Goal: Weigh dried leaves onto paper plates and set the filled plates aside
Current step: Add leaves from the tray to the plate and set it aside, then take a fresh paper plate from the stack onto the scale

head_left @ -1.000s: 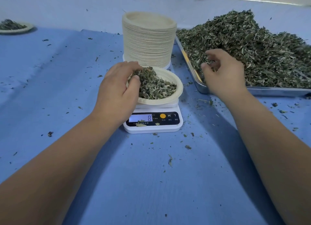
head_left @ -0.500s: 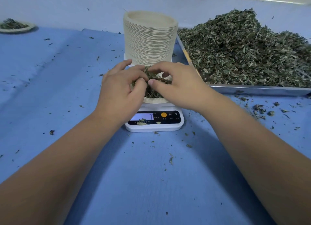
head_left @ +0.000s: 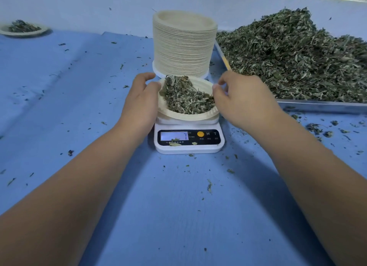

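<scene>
Curled round the left rim of the paper plate [head_left: 188, 117], our left hand [head_left: 142, 100] gripped it, thumb on the near edge and fingers bent toward the far side. Our right hand [head_left: 242, 98] had its fingers bent too, the thumb tip touching the right rim. We could not tell whether it pinched the rim, pinched a few leaves, or only rested there.

Nearest us lay the blue cloth [head_left: 178, 206], flecked with crumbs of leaf, with both forearms reaching out over it. Beyond that stood the scale [head_left: 188, 149]. Two scraps of leaf lay on its front panel, and its display showed what we read as a 7. The paper plate sat on the scale's platform, and the dried leaves [head_left: 186, 98] were piled in it, thicker toward the far left.

Just behind the scale rose the stack of empty plates [head_left: 184, 45], tall and tidy. To the right of it the tray [head_left: 317, 106] carried a large heap [head_left: 297, 57] of the same leaf, with more crumbs spilled on the cloth near its front edge. Far off at the left, well apart from everything else, a filled plate [head_left: 23, 30] sat by itself.

We judged this portion weighed, or nearly so. With both hands at the rim, the step in hand looked like lifting the plate off to set it aside. Only one finished plate was in view, and the tall stack and full tray suggested that most of the work remained.
</scene>
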